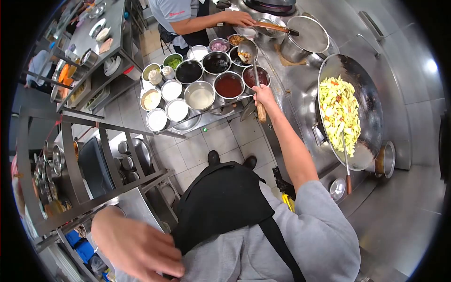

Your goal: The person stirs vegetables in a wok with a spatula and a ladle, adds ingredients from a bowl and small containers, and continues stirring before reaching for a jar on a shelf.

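Observation:
My right hand (264, 96) is wrapped around the long handle of a ladle (256, 75), close to its wooden end. The ladle's bowl is over the seasoning pots at the far side and has some yellowish-brown bits in it. Under the handle sit a pot of dark red sauce (229, 86) and another reddish sauce pot (263, 77). At the lower left, my left hand (136, 244) hangs beside my black apron (221, 202), fingers loosely bent and slightly blurred, with nothing visible in it.
To the right, a large wok (371, 103) holds chopped yellow-green food (339, 113) and a wooden-handled utensil (346, 164). A steel pot (307, 37) stands beyond it. A co-worker's hand (238, 19) is near a brown-handled tool (277, 28). Metal shelving (89, 202) flanks my left.

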Tool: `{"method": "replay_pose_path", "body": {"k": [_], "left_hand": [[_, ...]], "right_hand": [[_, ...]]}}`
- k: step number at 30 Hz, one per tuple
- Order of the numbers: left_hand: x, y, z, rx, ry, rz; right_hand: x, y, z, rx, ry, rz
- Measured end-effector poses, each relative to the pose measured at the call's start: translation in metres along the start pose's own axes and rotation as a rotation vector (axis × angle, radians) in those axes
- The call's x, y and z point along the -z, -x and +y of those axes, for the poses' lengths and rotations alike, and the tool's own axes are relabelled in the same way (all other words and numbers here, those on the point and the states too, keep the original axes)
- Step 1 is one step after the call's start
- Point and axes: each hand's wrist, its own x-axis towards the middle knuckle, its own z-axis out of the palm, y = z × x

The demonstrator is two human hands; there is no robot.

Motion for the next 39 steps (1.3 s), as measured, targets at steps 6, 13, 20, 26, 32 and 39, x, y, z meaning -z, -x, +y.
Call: {"method": "replay_pose_path", "body": {"k": [6, 13, 20, 26, 32, 39], "left_hand": [[-0.013, -0.023, 0.029, -0.181, -0.135, 0.174], [-0.024, -0.055, 0.009, -0.326, -0.047, 0.221], [-0.031, -0.104, -0.003, -0.411, -0.084, 0.223], [-0.033, -0.157, -0.018, -0.472, -0.036, 0.136], [-0.036, -0.22, -0.041, -0.7, 0.082, 0.083], [-0.011, -0.275, -0.095, -0.797, 0.368, -0.211]], "right_hand": [[0.006, 0.003, -0.001, -0.083, -0.146, -0.069], [0.02, 0.008, -0.008, -0.142, -0.18, -0.118], [0.055, 0.012, -0.012, -0.286, -0.617, -0.351], [0.089, 0.005, 0.0, -0.253, -1.223, -0.694], [0.144, 0.064, -0.022, -0.203, -1.643, -1.035], [0.283, 0.239, -0.026, 0.138, -1.502, -0.658]]}}
